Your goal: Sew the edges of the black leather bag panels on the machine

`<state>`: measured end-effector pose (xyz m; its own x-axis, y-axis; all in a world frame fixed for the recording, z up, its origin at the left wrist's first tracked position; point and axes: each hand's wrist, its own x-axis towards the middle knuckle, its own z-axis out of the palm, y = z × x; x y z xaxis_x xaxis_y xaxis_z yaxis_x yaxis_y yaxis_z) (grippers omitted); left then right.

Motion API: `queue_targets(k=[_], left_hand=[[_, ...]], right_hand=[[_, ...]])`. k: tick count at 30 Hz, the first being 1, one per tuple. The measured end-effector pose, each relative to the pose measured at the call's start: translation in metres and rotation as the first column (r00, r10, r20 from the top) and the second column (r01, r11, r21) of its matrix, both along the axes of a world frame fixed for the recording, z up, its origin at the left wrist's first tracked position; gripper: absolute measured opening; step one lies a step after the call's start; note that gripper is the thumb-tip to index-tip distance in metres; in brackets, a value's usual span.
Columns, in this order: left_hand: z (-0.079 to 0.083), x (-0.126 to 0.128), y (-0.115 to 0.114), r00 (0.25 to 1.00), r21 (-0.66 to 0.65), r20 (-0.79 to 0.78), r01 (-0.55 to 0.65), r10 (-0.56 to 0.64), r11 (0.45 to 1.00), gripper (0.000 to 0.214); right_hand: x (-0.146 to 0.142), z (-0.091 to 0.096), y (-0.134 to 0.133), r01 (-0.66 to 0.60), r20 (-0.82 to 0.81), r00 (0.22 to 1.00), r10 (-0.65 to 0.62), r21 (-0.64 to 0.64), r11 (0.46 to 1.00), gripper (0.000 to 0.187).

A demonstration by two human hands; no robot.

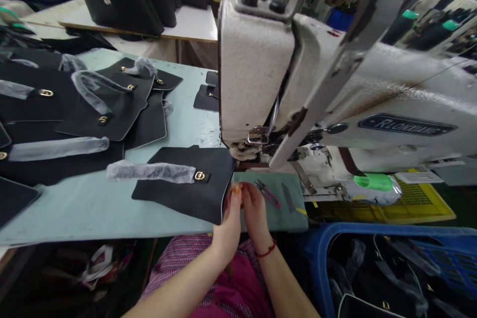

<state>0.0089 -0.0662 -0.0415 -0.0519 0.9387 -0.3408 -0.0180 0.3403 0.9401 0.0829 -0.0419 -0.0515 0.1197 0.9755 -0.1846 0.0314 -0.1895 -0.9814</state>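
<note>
A black leather panel [179, 198] lies on the sewing table, its right edge at the sewing machine head [257, 69]. A handle wrapped in clear plastic [152, 171] lies across it, joined by a gold buckle [200, 176]. My left hand [231, 216] is closed at the panel's right edge, apparently gripping that edge. Close beside it, my right hand [256, 213] is closed with its fingertips against the left ones. Whatever is pinched there is hidden, though a small orange spot shows at the fingertips. Pink-handled thread snips [267, 194] lie just right of my right hand.
More black panels with wrapped handles [108, 94] are piled at the left of the table. A dark flat blade [287, 198] lies near the snips. At lower right stands a blue basket [324, 258] holding similar pieces. Finished black bags [115, 0] stand behind.
</note>
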Motion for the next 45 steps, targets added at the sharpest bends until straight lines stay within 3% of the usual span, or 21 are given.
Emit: queue_targets(k=[2, 3, 5, 6, 8, 10, 12, 15, 18, 20, 23, 26, 32, 39, 45], left_hand=[[-0.007, -0.029, -0.041, 0.999, 0.026, -0.038, -0.016, 0.017, 1.000, 0.032], [-0.012, -0.050, -0.058, 0.991, 0.082, -0.134, -0.007, 0.018, 0.997, 0.027], [-0.018, -0.100, -0.075, 0.941, 0.252, -0.322, -0.017, 0.100, 0.968, 0.026], [-0.019, -0.125, -0.071, 0.898, 0.340, -0.415, 0.003, 0.147, 0.941, 0.032], [-0.014, -0.168, -0.040, 0.785, 0.419, -0.611, 0.218, 0.097, 0.881, 0.044], [-0.001, -0.190, 0.011, 0.657, 0.422, -0.754, 0.468, 0.014, 0.776, 0.053], [0.012, -0.193, 0.065, 0.503, 0.341, -0.854, 0.730, -0.128, 0.593, 0.064], [0.023, -0.178, 0.122, 0.369, 0.296, -0.918, 0.882, -0.147, 0.367, 0.086], [0.026, -0.163, 0.142, 0.271, 0.218, -0.947, 0.937, -0.174, 0.272, 0.104], [0.029, -0.158, 0.139, 0.194, 0.141, -0.967, 0.947, -0.166, 0.288, 0.109], [0.039, -0.154, 0.124, 0.086, 0.044, -0.992, 0.925, -0.094, 0.378, 0.107], [0.051, -0.149, 0.111, 0.035, 0.006, -0.998, 0.905, -0.060, 0.426, 0.103], [0.059, -0.141, 0.107, 0.019, -0.013, -0.998, 0.882, -0.064, 0.472, 0.102], [0.066, -0.141, 0.116, 0.003, -0.030, -0.998, 0.874, -0.067, 0.486, 0.094], [0.070, -0.144, 0.127, 0.022, 0.005, -0.999, 0.900, -0.034, 0.436, 0.088]], right_hand=[[0.001, 0.018, 0.007, 0.033, -0.003, 0.999, -0.033, 0.022, 0.999, 0.031], [-0.001, 0.028, 0.011, 0.026, -0.002, 1.000, -0.026, 0.031, 0.999, 0.034], [-0.007, 0.046, 0.020, -0.025, 0.029, 0.999, 0.023, 0.054, 0.998, 0.042], [-0.012, 0.053, 0.025, -0.053, 0.060, 0.997, 0.049, 0.067, 0.996, 0.046], [-0.021, 0.061, 0.034, -0.079, 0.119, 0.991, 0.067, 0.095, 0.992, 0.050], [-0.029, 0.062, 0.039, -0.056, 0.149, 0.988, 0.039, 0.109, 0.992, 0.050], [-0.035, 0.059, 0.039, -0.026, 0.168, 0.986, 0.008, 0.106, 0.994, 0.049], [-0.037, 0.052, 0.034, -0.021, 0.216, 0.976, -0.005, 0.118, 0.993, 0.048], [-0.033, 0.048, 0.031, -0.035, 0.263, 0.965, -0.003, 0.139, 0.990, 0.049], [-0.029, 0.048, 0.030, -0.048, 0.280, 0.960, 0.008, 0.138, 0.989, 0.049], [-0.022, 0.051, 0.031, -0.077, 0.279, 0.960, 0.038, 0.129, 0.989, 0.050], [-0.015, 0.053, 0.033, -0.111, 0.269, 0.960, 0.078, 0.110, 0.988, 0.050], [-0.007, 0.054, 0.040, -0.165, 0.210, 0.967, 0.145, 0.080, 0.983, 0.050], [-0.005, 0.059, 0.051, -0.145, 0.203, 0.970, 0.136, 0.032, 0.989, 0.050], [0.005, 0.050, 0.017, -0.239, 0.256, 0.946, 0.201, 0.124, 0.963, 0.045]])
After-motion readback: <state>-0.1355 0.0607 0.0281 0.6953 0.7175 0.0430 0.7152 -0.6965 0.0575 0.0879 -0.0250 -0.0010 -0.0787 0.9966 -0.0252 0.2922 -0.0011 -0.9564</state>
